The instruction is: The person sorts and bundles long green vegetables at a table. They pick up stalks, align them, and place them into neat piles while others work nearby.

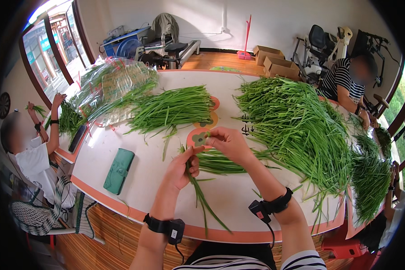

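Note:
My left hand (182, 167) is closed around a few long green stalks (199, 195) that look like garlic chives, their leaves hanging down toward the table's front edge. Just to its right, my right hand (231, 145) pinches a small green bit (207, 134) between thumb and fingertips. Under and behind my right hand lies a small bundle of chives (222, 162), partly hidden by it. Farther back is a neat pile of chives (175, 104) with its ends lined up on the right. A much larger loose heap of chives (290, 125) spreads over the table's right side.
A green phone case (119, 171) lies left of my hands on the white table (148, 189). Clear plastic bags (118, 81) cover greens at the back left. One person (33, 155) sits left, another (344, 77) right; a third shows partly at the right edge. Cardboard boxes (280, 67) stand behind.

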`<act>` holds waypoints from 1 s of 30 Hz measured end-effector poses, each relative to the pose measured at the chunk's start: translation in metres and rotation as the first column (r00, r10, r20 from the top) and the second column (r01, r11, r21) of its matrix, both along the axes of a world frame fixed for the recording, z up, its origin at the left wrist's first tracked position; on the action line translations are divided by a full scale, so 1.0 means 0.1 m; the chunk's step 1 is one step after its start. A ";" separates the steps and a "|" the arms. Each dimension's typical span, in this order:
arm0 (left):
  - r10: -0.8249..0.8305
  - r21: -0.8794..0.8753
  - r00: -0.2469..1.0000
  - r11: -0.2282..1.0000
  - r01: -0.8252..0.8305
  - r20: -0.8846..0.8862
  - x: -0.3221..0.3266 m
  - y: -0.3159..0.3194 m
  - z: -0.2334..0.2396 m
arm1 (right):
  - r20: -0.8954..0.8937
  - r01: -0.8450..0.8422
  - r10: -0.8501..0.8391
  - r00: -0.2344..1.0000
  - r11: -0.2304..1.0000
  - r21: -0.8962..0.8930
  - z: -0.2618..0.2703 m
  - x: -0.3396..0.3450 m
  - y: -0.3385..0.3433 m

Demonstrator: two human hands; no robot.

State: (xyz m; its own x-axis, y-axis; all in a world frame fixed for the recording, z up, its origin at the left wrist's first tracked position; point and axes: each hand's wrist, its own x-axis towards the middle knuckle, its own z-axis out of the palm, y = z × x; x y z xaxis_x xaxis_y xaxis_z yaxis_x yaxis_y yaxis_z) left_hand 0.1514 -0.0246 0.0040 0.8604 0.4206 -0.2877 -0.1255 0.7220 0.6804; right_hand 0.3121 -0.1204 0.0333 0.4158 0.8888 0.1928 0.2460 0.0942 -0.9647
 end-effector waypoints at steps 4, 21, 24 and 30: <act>0.168 0.020 0.985 0.986 -0.168 -0.027 0.01 0.02 -0.03 | 0.086 -0.268 0.287 0.954 0.945 -0.187 0.08 -0.11 -0.07; 0.149 -0.062 0.987 0.987 -0.146 0.058 0.00 0.09 -0.06 | 0.776 0.126 0.002 0.631 0.986 -0.105 -0.64 0.21 0.04; 0.127 -0.058 0.990 0.991 -0.124 0.064 0.00 0.13 -0.13 | 0.746 0.144 0.008 0.665 0.980 -0.139 -0.63 0.20 0.07; 0.110 0.020 0.993 0.994 -0.111 0.048 -0.04 0.11 -0.10 | 0.368 0.100 -0.039 0.929 0.984 -0.148 -0.21 0.14 -0.02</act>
